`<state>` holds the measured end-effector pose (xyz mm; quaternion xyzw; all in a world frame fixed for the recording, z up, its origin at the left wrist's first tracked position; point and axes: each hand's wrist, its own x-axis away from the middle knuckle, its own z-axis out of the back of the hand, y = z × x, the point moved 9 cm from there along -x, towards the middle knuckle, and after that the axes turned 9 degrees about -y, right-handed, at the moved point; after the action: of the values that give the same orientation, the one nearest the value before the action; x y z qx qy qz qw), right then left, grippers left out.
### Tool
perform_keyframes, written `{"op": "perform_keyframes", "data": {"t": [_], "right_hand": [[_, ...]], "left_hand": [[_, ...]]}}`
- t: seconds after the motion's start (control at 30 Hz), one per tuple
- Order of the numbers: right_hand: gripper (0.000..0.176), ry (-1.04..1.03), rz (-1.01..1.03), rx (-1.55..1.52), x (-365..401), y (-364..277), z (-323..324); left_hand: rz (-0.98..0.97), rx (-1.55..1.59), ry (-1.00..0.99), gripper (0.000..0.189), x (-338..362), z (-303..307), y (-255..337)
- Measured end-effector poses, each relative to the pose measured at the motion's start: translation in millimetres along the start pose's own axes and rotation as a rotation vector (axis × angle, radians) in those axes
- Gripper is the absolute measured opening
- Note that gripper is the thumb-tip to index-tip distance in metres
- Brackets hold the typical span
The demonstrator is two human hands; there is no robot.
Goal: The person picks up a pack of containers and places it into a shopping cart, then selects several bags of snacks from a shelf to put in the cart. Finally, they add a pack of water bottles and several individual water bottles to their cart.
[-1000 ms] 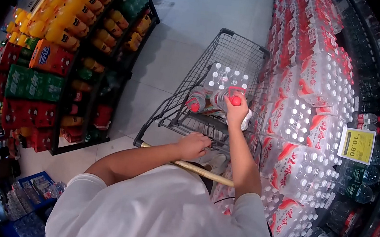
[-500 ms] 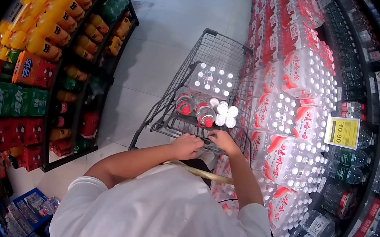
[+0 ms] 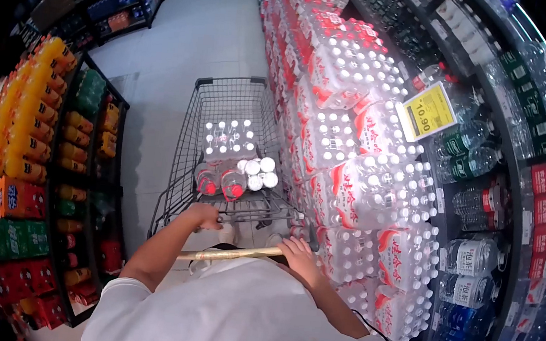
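Note:
The metal shopping cart (image 3: 189, 112) stands in front of me. Inside are a shrink-wrapped pack of clear bottles (image 3: 229, 140), two large bottles with red caps (image 3: 207, 180) (image 3: 233, 184) and a cluster of white-topped containers (image 3: 258, 174). My left hand (image 3: 201, 217) is at the cart's near left edge with its fingers curled; what they hold, if anything, is hidden. A tan bar (image 3: 231, 254) crosses the front of my white shirt. My right hand (image 3: 299, 254) has its fingers bent over the right end of this bar.
Stacked packs of water bottles (image 3: 350, 192) line the cart's right side, below a yellow price sign (image 3: 425, 113). Shelves of large bottles (image 3: 470, 258) stand beyond them. On the left is a rack of orange drinks (image 3: 35, 119) and boxed packs (image 3: 13, 240). Pale floor (image 3: 189, 22) runs ahead.
The view has turned, and the cart now appears further left. My hands, close together at the cart's near edge before, have moved apart; my right hand has come back to the bar.

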<state>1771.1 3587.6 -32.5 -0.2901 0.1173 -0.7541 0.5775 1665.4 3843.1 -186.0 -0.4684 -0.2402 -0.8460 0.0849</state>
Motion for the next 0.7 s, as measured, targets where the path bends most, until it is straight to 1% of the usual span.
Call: {"op": "perform_keyframes", "data": {"t": [0.03,0.13,0.2,0.23,0.27,0.33,0.37,0.47,0.5,0.6,0.63,0.67,0.7], "right_hand": [[0.059,0.008,0.010,0.012,7,5,-4],[0.064,0.033,0.079,-0.021,19,25,-6],[0.068,0.016,0.131,-0.019,21,36,-14],[0.063,0.054,0.173,0.014,22,37,-12],[0.061,0.066,0.182,0.028,23,43,-12],[0.056,0.083,0.202,0.057,27,54,-10],[0.049,0.073,0.245,0.067,24,59,-15],[0.046,0.006,0.244,0.052,24,73,-17],[0.042,0.104,0.308,0.068,28,72,-10],[0.038,0.102,0.368,0.128,25,81,-9],[0.026,0.167,0.411,0.120,26,80,-2],[0.022,0.137,0.404,0.159,23,83,-2],[0.018,0.105,0.398,0.199,20,86,-3]], "left_hand": [[-0.017,0.268,-0.171,0.044,-21,-22,-13],[-0.035,0.330,-0.220,0.040,-16,-20,-4],[0.010,0.332,-0.161,0.044,-14,-17,-5],[0.043,0.326,-0.160,0.045,-15,-19,-8],[0.059,0.297,-0.153,0.043,-17,-19,-9],[0.014,0.343,-0.138,0.041,-18,-23,-7],[0.025,0.357,-0.156,0.042,-22,-28,-10],[0.054,0.394,-0.181,0.045,-32,-41,-18],[0.056,0.397,-0.171,0.046,-29,-40,-13],[0.082,0.402,-0.135,0.046,-11,-31,11],[0.089,0.407,-0.114,0.045,-8,-28,17],[0.096,0.413,-0.093,0.045,-6,-27,20],[0.127,0.329,-0.087,0.042,-7,-27,21]]}}
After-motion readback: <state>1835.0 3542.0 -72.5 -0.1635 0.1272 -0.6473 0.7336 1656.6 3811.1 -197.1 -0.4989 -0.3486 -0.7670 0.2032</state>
